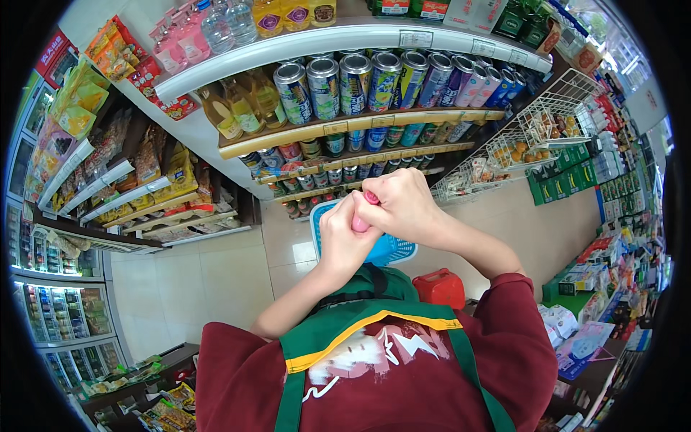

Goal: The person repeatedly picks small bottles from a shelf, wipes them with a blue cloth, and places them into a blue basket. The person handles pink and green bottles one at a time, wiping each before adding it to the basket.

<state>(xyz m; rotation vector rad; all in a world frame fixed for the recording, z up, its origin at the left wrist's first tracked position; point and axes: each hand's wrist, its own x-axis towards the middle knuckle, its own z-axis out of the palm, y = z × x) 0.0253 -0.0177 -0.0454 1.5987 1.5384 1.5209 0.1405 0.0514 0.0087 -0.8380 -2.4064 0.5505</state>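
Both hands meet in front of my chest, closed around a small pink item (360,221), perhaps a wadded cloth. Most of it is hidden by the fingers, with a pink part and a redder part showing between them. My left hand (343,237) grips it from the lower left. From the upper right, my right hand (407,202) wraps over its other end. Below the hands is a blue plastic basket (404,251) with a pale rim and slotted sides. The hands and forearms cover part of it.
Ahead stands a shelf (356,124) of drink cans and bottles. Wire baskets (518,146) of packaged food hang to its right. A red plastic jerrycan (441,289) is on the tiled floor (227,286). Snack racks (129,178) and drinks fridges (70,313) line the left side.
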